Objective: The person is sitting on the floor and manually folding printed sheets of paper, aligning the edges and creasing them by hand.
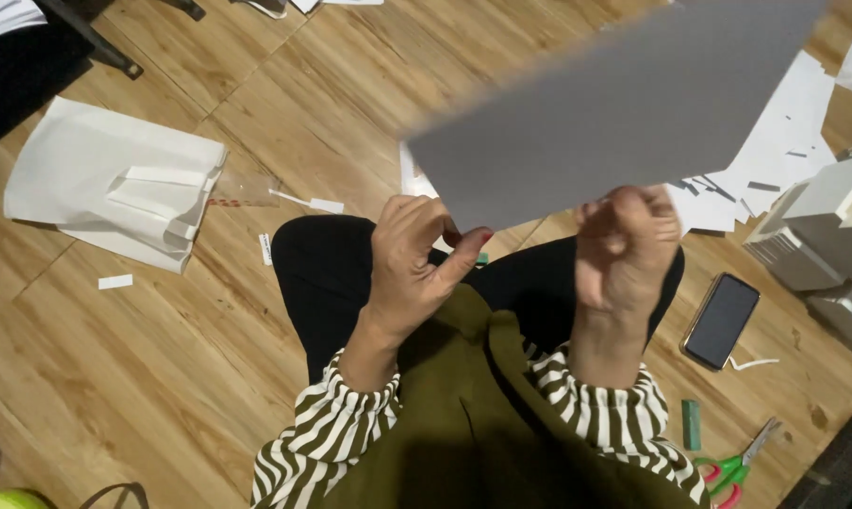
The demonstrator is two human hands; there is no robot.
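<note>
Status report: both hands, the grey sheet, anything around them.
Left hand and right hand pinch grey sheet by its lower edge, raised, blurred. Phone, scissors, paper scraps on floor.

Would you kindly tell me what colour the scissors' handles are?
The scissors have green and pink handles, seen in the head view.

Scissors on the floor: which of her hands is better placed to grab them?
Probably the right hand: the scissors lie on its side, beside the right sleeve. The left hand is farther. Both hold the grey sheet.
</note>
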